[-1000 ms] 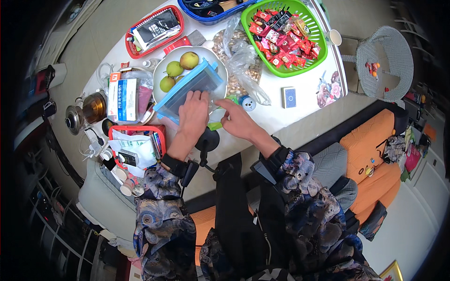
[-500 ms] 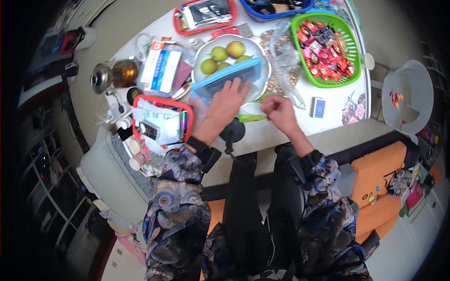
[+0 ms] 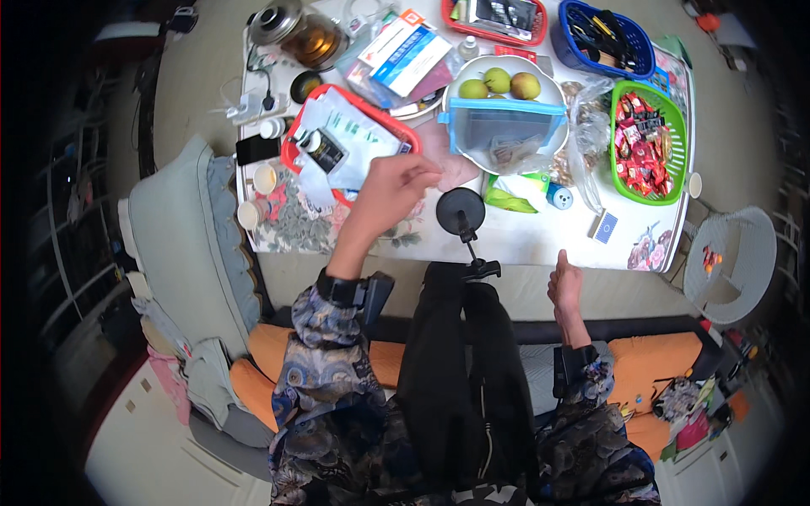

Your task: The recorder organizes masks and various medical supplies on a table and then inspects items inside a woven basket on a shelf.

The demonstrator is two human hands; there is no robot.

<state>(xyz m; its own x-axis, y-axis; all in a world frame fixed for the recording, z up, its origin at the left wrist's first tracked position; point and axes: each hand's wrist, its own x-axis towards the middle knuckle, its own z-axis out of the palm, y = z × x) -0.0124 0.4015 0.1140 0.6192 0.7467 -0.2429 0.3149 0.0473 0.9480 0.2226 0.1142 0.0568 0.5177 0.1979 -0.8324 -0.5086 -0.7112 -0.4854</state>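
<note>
My left hand (image 3: 390, 192) hovers over the table's near left part with its fingers curled in, and I see nothing in it. It is beside a red tray (image 3: 297, 126) of white packets and a pinkish cloth (image 3: 451, 164). My right hand (image 3: 565, 282) is off the table, just below its front edge, in a loose fist with the thumb up. A clear zip bag with a blue strip (image 3: 504, 128) lies across a white bowl (image 3: 548, 84) holding three green fruits (image 3: 498, 83). A green packet (image 3: 516, 194) lies in front of the bowl.
A black round stand base (image 3: 460, 211) sits at the table's front. A green basket of red sweets (image 3: 675, 135), a blue basket (image 3: 629, 38), a second red tray (image 3: 536, 25), a glass teapot (image 3: 305, 35), a small blue box (image 3: 603, 226) and cups (image 3: 265, 177) crowd the table. A white wire chair (image 3: 742, 253) stands right.
Both hands have left the zip bag. My left hand drew back toward the left, and my right hand dropped below the table's front edge. The camera view shifted right.
</note>
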